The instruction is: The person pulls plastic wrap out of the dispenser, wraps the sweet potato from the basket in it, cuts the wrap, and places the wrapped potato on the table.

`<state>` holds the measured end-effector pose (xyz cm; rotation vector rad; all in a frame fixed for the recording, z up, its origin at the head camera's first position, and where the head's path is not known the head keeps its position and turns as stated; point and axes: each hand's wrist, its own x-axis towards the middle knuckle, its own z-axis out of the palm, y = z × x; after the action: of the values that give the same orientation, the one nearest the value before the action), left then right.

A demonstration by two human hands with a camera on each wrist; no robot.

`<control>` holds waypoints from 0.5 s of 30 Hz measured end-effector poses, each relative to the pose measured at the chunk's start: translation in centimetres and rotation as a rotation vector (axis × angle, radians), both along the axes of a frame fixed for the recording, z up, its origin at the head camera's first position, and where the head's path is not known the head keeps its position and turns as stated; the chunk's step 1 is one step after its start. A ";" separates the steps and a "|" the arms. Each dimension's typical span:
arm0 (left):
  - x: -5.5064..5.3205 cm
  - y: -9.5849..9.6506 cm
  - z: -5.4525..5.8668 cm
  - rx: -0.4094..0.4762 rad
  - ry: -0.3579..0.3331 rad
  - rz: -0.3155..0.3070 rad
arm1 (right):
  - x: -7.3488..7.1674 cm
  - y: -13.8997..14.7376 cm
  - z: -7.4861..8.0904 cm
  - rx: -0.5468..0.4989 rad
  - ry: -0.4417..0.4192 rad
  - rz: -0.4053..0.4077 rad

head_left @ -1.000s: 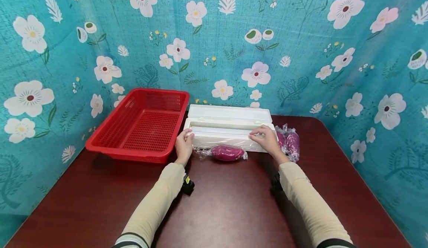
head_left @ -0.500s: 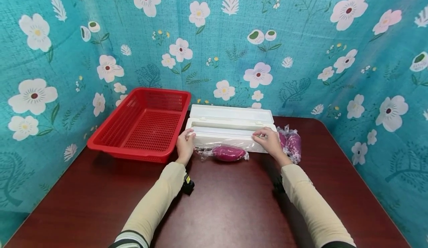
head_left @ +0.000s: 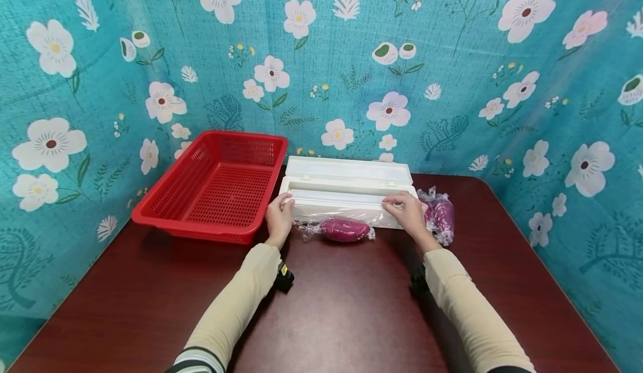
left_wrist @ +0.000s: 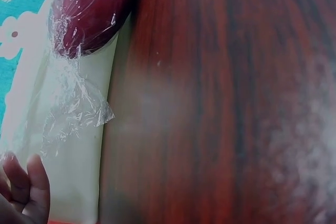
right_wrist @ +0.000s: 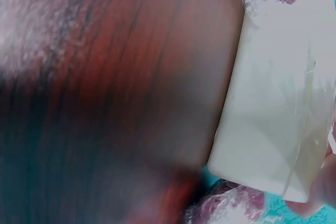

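Observation:
A long white cling film dispenser [head_left: 341, 214] lies with its lid [head_left: 351, 167] raised at the back and a white roll [head_left: 326, 195] inside. My left hand [head_left: 279, 218] holds its left front corner, fingertips at the rim. Near the right end, the thumb and fingertips of my right hand [head_left: 408, 212] pinch at the white strip along the front edge; what lies between them is hidden. Clear film [left_wrist: 73, 103] hangs down the front face. Against that face rests a purple oblong vegetable [head_left: 345, 229] wrapped in film with crumpled ends.
To the left stands a red perforated basket [head_left: 228, 194], close beside my left hand. More film-wrapped purple pieces [head_left: 441, 216] lie at the dispenser's right end. Everything rests on a dark red-brown table [head_left: 351, 306], with a floral curtain [head_left: 321, 71] behind it.
My right hand has slid slightly to the right along the dispenser's front edge. The left hand keeps its hold at the left end, and the view has shifted a little.

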<state>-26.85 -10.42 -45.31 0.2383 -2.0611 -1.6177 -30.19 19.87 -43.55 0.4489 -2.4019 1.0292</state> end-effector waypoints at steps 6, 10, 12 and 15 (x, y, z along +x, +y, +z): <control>0.0 -0.1 0.0 0.001 -0.004 0.009 | -0.1 1.6 -0.1 -0.091 0.096 0.021; -0.1 0.0 0.0 0.006 -0.009 0.005 | -0.1 2.5 -0.2 -0.123 0.106 0.028; -0.1 0.1 0.0 0.013 -0.013 0.000 | -0.1 2.8 -0.3 -0.119 0.106 0.026; 0.0 -0.1 0.1 0.015 -0.017 -0.001 | -0.3 3.1 -0.5 -0.127 0.120 -0.003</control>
<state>-26.82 -10.48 -45.22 0.2573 -2.0622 -1.6380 -30.49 22.93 -44.07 0.4491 -2.2164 1.1136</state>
